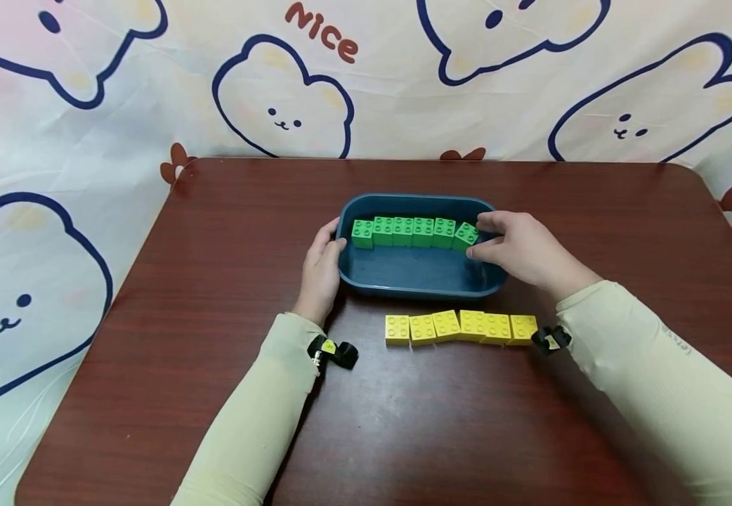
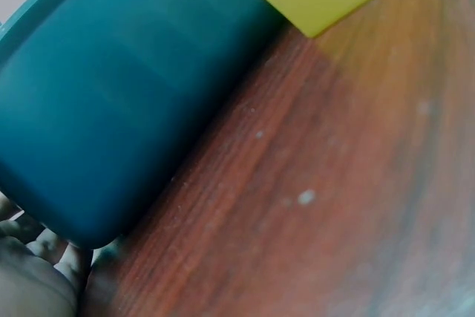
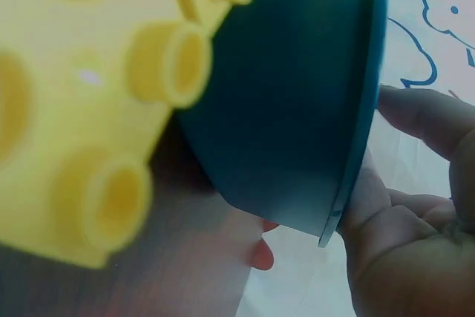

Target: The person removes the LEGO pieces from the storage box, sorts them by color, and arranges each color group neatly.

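A dark blue tray (image 1: 423, 281) lies across the table with a row of green toy bricks (image 1: 402, 232) along its far inner side. My left hand (image 1: 320, 270) grips the tray's left end, thumb at the rim and fingers outside; in the left wrist view the hand (image 2: 41, 272) is at the tray's corner (image 2: 96, 183). Over the right end reaches my right hand (image 1: 524, 246), thumb and fingers pinching the last green brick (image 1: 465, 237), which sits turned from the row. In the right wrist view the tray wall (image 3: 297, 109) hides that brick from sight.
A slightly uneven row of yellow toy bricks (image 1: 459, 327) lies on the brown table (image 1: 214, 281) in front of the tray, close to the right wrist's camera. A patterned cloth (image 1: 391, 105) hangs behind the table's far edge.
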`<act>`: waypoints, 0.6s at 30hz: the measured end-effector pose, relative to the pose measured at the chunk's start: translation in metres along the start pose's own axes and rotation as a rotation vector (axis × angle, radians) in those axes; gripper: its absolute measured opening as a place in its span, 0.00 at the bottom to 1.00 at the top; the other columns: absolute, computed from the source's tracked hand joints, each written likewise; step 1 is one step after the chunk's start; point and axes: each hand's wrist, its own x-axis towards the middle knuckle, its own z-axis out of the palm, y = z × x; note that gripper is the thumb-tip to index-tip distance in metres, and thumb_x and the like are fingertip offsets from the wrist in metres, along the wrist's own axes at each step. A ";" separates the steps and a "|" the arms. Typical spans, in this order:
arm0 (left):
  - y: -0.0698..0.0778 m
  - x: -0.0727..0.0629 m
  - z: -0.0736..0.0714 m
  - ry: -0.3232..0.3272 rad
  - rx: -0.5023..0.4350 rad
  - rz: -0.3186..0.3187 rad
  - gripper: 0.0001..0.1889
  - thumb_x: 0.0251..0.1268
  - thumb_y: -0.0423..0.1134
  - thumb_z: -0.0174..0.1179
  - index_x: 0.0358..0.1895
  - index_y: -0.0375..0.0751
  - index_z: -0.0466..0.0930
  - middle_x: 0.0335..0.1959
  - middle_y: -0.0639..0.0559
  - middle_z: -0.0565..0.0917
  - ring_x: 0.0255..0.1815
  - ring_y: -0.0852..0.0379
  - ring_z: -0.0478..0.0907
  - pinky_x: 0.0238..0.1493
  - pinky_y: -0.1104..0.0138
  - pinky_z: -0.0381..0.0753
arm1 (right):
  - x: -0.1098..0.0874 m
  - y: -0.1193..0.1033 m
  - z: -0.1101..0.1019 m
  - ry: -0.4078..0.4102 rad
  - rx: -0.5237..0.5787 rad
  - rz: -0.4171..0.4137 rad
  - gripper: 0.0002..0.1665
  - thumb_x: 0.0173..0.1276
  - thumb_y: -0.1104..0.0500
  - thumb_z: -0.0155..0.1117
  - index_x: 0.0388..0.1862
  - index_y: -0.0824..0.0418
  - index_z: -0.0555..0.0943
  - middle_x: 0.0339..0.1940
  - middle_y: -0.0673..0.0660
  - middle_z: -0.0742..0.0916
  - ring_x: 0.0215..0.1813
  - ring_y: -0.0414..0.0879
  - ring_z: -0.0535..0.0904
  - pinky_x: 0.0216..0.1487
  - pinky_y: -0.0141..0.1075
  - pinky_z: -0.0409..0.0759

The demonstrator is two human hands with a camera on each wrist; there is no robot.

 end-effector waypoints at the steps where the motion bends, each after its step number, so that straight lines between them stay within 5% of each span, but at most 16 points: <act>1: 0.000 0.000 0.000 -0.001 -0.002 0.001 0.23 0.79 0.39 0.43 0.73 0.51 0.68 0.71 0.57 0.71 0.70 0.60 0.66 0.69 0.55 0.66 | 0.001 0.000 -0.001 -0.004 -0.012 0.006 0.41 0.73 0.54 0.64 0.77 0.68 0.61 0.73 0.66 0.72 0.68 0.60 0.73 0.63 0.56 0.75; 7: 0.001 0.000 0.000 0.004 0.010 -0.003 0.23 0.78 0.39 0.44 0.73 0.51 0.68 0.71 0.56 0.71 0.71 0.59 0.65 0.70 0.54 0.65 | 0.013 -0.004 -0.002 -0.024 -0.093 0.026 0.41 0.72 0.54 0.64 0.77 0.70 0.62 0.73 0.68 0.71 0.73 0.62 0.67 0.64 0.56 0.73; 18: -0.001 0.001 0.001 0.019 0.023 0.008 0.23 0.78 0.39 0.44 0.72 0.51 0.70 0.70 0.57 0.72 0.70 0.60 0.66 0.70 0.55 0.64 | 0.029 -0.016 0.002 -0.015 -0.231 0.068 0.40 0.71 0.56 0.65 0.75 0.73 0.63 0.70 0.70 0.74 0.64 0.61 0.76 0.62 0.56 0.76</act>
